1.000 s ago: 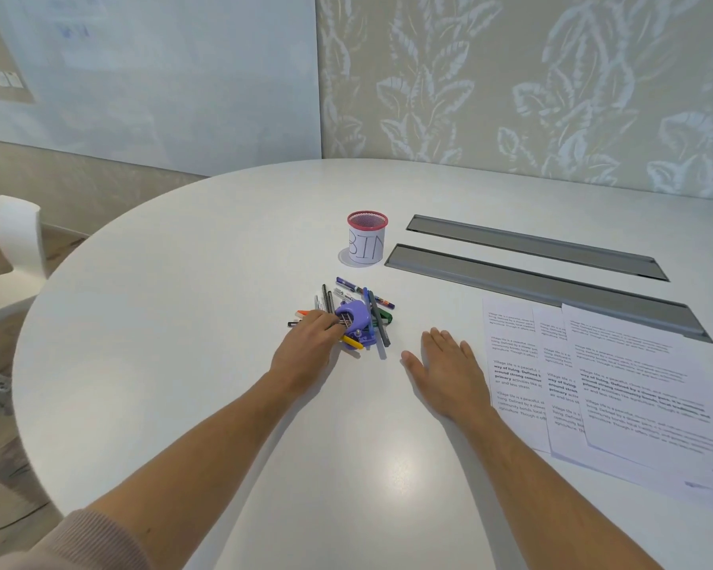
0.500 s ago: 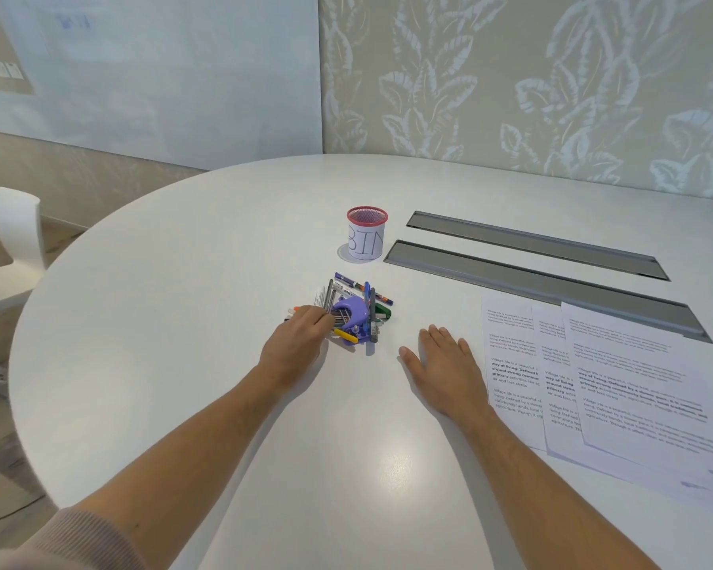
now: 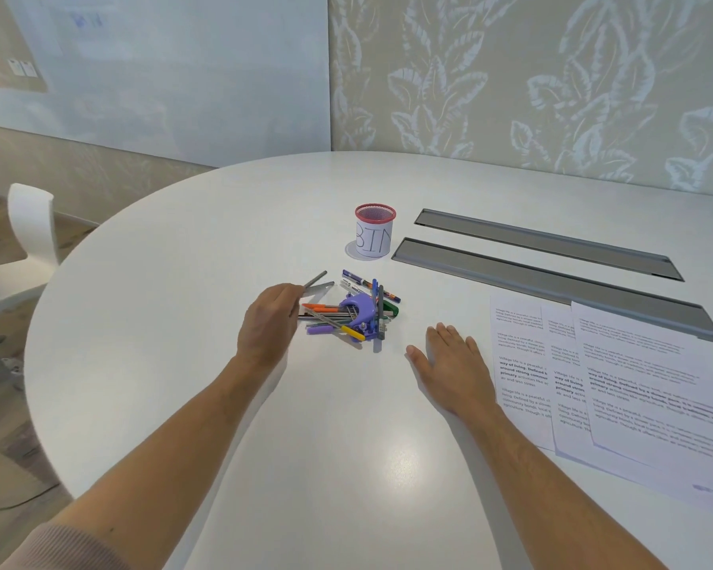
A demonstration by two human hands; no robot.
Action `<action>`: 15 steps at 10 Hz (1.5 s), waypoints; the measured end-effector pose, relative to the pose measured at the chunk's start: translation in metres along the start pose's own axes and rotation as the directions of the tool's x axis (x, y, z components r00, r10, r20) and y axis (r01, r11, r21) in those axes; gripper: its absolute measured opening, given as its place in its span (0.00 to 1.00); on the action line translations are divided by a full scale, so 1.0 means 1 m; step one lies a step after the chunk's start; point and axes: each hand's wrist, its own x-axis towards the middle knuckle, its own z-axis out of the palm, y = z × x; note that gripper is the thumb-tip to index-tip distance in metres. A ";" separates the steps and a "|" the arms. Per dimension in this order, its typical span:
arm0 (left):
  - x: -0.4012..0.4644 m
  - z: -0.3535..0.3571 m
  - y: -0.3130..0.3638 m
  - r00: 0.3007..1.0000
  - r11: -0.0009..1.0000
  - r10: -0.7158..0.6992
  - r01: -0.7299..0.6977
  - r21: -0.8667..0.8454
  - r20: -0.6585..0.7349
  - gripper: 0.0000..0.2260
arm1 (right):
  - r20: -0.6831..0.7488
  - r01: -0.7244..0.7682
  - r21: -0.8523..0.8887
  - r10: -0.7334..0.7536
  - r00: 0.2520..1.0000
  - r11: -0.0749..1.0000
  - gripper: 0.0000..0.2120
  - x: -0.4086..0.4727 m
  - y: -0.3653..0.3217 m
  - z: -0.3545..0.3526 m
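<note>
A heap of pens and markers (image 3: 348, 312) lies mid-table, with a purple plastic tool (image 3: 361, 308) on top of it. My left hand (image 3: 270, 322) is just left of the heap and pinches a thin grey pen (image 3: 315, 278), lifted clear and pointing up to the right. My right hand (image 3: 453, 366) rests flat on the table to the right of the heap, fingers straight. Behind the heap stands a red mesh cup (image 3: 374, 231) wrapped in paper that reads BIN.
Printed sheets (image 3: 618, 376) overlap at the right, beside my right hand. Two grey cable slots (image 3: 552, 281) run across the white round table (image 3: 182, 281) behind them. A white chair (image 3: 29, 224) stands off the table's left edge. Walls close the back.
My left hand left the heap and drew back to the left, lifting a grey pen out of it. The heap shifted a little. My right hand stayed flat.
</note>
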 end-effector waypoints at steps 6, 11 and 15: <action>-0.019 -0.022 -0.068 0.994 0.984 -0.067 0.051 0.169 0.089 0.07 | 0.007 -0.012 0.002 0.012 1.000 1.000 0.31 -0.001 -0.002 -0.002; -0.024 -0.014 -0.079 0.925 0.965 -0.215 0.151 0.216 0.312 0.07 | 0.009 -0.018 -0.004 0.018 1.000 1.000 0.31 -0.001 -0.003 -0.003; -0.012 -0.003 -0.041 0.976 0.996 0.020 -0.039 0.085 0.215 0.05 | 0.001 -0.017 -0.008 0.017 1.000 1.000 0.31 -0.001 -0.003 -0.003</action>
